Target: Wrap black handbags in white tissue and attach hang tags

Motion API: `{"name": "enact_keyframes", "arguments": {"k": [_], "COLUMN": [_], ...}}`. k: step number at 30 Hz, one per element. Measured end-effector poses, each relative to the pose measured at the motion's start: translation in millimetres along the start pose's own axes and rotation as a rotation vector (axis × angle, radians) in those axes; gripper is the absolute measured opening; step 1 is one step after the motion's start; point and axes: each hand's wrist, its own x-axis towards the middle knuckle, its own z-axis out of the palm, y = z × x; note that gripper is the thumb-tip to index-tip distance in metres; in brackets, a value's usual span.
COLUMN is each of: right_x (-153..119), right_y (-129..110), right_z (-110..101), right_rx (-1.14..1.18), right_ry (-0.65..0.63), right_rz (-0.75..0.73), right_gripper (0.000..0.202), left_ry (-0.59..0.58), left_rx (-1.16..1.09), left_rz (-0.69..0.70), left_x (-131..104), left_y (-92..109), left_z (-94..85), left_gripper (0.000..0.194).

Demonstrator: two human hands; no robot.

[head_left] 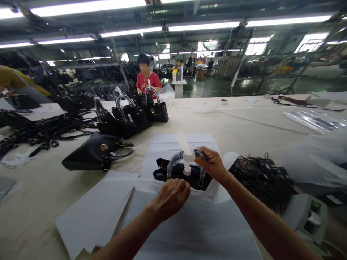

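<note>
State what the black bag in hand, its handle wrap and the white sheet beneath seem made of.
Black bag: smooth, perhaps leather or imitation, judging by its crisp edges. Handle wrap: clear, shiny plastic film, apparently, given crinkled glints. White sheet: matte, perhaps thin paper, softly wrinkled.

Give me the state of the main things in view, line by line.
Black wrapped-handle handbag: upright
Right hand: gripping that handbag
Left hand: curled
Black gold-emblem handbag: lying on its side
Thin black straps: tangled
White rectangular sheets: stacked
Small black tags: heaped
Long white ceiling tubes: lit
</note>
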Motion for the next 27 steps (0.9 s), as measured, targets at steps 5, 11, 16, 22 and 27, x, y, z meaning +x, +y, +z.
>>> {"name": "enact_keyframes", "arguments": {"k": [5,11,16,22,27], "right_x": [-12.4,-29.4,-40.6,-43.9,-40.9], "right_y": [-6.8,4.1,35.6,49.6,22.0], "right_z": [-7.5,-12.6,-6.7,-2.7,-20.0], "right_rx": [0.006,-0.349,-0.585,-0.570,-0.389], "right_ry": [-0.084,-0.133,0.065,0.106,-0.158], "right_rz": [0.066,0.089,0.123,0.137,0.210], "right_gripper": [0.030,0.074,0.071,0.066,0.061], "left_ry": [-0.031,-0.074,0.091,0.304,0.228], "left_rx": [0.037,0.033,0.089,0.123,-0.023], "left_rz": [-0.091,-0.313,-0.308,-0.096,-0.233], "left_x": [24.2,61.5,49.9,4.3,22.0], "left_y": [3.4,-2.0,3.4,39.7,36.9], "left_z": [2.1,34.0,39.8,65.4,91.8], "left_gripper": [0.020,0.019,0.027,0.041,0.058]}}
